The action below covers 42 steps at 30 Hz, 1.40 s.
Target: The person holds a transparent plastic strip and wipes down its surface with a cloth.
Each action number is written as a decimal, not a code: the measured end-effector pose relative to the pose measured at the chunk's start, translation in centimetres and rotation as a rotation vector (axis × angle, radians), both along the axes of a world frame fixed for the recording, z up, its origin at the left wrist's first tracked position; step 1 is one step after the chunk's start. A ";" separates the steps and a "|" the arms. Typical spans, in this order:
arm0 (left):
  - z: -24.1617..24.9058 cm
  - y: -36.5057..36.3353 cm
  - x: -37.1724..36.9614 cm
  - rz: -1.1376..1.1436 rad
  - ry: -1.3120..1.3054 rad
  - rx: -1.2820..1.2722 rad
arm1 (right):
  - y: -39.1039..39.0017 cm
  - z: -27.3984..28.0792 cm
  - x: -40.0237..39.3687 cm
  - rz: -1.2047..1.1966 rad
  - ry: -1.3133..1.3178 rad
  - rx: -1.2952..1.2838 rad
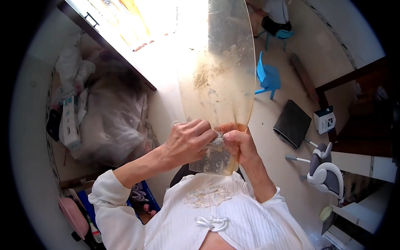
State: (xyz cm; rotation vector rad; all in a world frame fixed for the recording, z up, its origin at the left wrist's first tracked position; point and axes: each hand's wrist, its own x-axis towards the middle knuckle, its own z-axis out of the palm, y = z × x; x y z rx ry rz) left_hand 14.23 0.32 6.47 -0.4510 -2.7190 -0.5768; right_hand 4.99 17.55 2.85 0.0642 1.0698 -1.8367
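A long translucent sheet [216, 91] with brownish smears stretches away from my lap, its near end bent close to my white shirt. My left hand [189, 139] is closed on a grey, cloth-like wad [216, 140] over the sheet's near part. At the sheet's right edge, my right hand [243, 146] has its fingers partly behind the clear material, with the thumb on top beside the wad. Both hands nearly touch. The exact make-up of the wad is too small to tell.
Plastic-covered items [116, 121] lie at the left. A blue chair [268, 77], a black flat item [293, 124], a small box [324, 120] and a grey-white seat-like item [327, 173] stand at the right. Another person [277, 12] sits at the top right.
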 end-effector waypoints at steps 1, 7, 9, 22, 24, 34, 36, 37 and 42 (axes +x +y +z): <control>0.2 -0.2 -0.2 0.041 0.019 -0.003 | -0.2 0.0 0.0 -0.007 -0.031 -0.021; 0.4 0.1 0.6 0.076 0.035 0.014 | -0.7 0.1 0.6 -0.018 -0.114 -0.058; 0.1 0.1 1.3 -0.020 -0.069 0.021 | -0.4 0.2 0.6 0.001 -0.133 -0.041; 2.8 -3.0 0.2 0.342 -0.350 0.236 | -2.0 0.3 1.8 0.035 -0.107 -0.130; 2.5 -3.3 0.0 0.322 -0.395 0.266 | -1.8 0.2 2.1 0.035 -0.118 -0.147; 2.3 -3.8 0.9 0.326 -0.385 0.227 | -2.5 0.4 3.2 0.014 -0.140 -0.172; 2.6 -4.1 1.2 0.329 -0.398 0.265 | -2.8 0.7 3.4 0.037 -0.155 -0.200; 3.2 -4.2 1.3 0.343 -0.451 0.247 | -3.0 0.8 3.5 0.031 -0.160 -0.177; 2.7 -4.5 1.6 0.412 -0.476 0.190 | -3.6 0.4 3.8 0.021 -0.136 -0.147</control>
